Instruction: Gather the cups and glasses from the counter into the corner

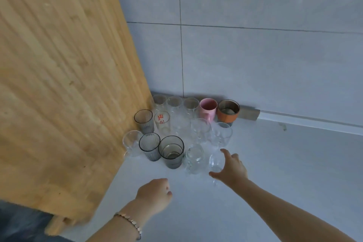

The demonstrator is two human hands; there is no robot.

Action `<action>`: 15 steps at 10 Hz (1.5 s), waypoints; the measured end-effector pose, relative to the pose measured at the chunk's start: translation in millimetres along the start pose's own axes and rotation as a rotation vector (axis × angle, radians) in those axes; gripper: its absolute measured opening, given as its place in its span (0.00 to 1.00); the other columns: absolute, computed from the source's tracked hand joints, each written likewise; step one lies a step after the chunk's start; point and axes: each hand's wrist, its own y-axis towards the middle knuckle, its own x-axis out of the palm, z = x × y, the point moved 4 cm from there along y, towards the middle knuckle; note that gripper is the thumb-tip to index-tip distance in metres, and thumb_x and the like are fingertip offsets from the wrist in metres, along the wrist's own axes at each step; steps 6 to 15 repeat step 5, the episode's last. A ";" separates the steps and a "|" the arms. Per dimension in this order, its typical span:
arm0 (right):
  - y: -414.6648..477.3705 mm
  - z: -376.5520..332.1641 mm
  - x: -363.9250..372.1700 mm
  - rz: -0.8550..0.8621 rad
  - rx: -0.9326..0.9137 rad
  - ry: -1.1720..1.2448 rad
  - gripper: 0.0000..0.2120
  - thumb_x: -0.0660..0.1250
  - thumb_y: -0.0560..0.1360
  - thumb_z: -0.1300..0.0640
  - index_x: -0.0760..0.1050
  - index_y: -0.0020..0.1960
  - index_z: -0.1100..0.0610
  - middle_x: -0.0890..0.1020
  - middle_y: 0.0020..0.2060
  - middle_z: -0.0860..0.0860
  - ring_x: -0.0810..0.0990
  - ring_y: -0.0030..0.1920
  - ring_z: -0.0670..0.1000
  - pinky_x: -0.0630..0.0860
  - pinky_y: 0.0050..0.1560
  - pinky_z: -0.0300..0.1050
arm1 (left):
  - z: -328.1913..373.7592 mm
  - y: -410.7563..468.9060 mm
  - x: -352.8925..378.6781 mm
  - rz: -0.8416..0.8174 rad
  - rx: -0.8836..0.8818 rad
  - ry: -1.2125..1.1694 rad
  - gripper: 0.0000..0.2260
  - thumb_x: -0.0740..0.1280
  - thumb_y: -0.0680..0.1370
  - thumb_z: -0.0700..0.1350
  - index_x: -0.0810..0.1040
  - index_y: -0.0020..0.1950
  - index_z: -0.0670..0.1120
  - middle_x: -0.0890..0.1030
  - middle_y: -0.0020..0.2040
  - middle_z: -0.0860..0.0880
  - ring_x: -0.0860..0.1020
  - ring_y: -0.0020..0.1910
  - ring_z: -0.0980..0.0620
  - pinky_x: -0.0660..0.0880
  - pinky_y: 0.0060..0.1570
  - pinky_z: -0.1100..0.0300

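Note:
Several cups and glasses stand clustered in the counter's corner: clear glasses along the wall, a pink mug (208, 107), an orange-sleeved cup (228, 111), three smoky grey tumblers (171, 151) and a glass with red print (161, 120). My right hand (231, 167) is curled around a small clear glass (216, 162) at the cluster's front right edge, thumb and forefinger on either side of it. My left hand (155, 192) hovers in a loose fist in front of the cluster, holding nothing.
A big wooden cutting board (64, 76) leans on the left, right beside the leftmost glasses. The grey tiled wall (255, 65) closes the back. The pale counter (284, 163) stretches away to the right and toward me.

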 end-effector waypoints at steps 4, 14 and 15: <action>-13.2 8.4 20.5 -0.024 0.242 0.105 0.48 0.73 0.68 0.43 0.50 0.76 0.59 0.66 0.71 0.55 0.67 0.71 0.54 0.67 0.67 0.48 | -0.1 42.3 -2.8 -0.157 0.238 0.146 0.11 0.57 0.77 0.46 0.63 0.34 0.52 0.64 0.33 0.55 0.67 0.44 0.50 0.64 0.44 0.59; -35.4 20.8 9.8 -0.086 0.292 0.002 0.26 0.68 0.72 0.48 0.69 0.67 0.55 0.75 0.64 0.51 0.74 0.65 0.51 0.71 0.62 0.43 | 18.9 38.9 -8.9 -0.221 0.228 0.198 0.16 0.58 0.76 0.44 0.58 0.29 0.50 0.64 0.31 0.51 0.66 0.35 0.48 0.61 0.34 0.60; -35.4 20.8 9.8 -0.086 0.292 0.002 0.26 0.68 0.72 0.48 0.69 0.67 0.55 0.75 0.64 0.51 0.74 0.65 0.51 0.71 0.62 0.43 | 18.9 38.9 -8.9 -0.221 0.228 0.198 0.16 0.58 0.76 0.44 0.58 0.29 0.50 0.64 0.31 0.51 0.66 0.35 0.48 0.61 0.34 0.60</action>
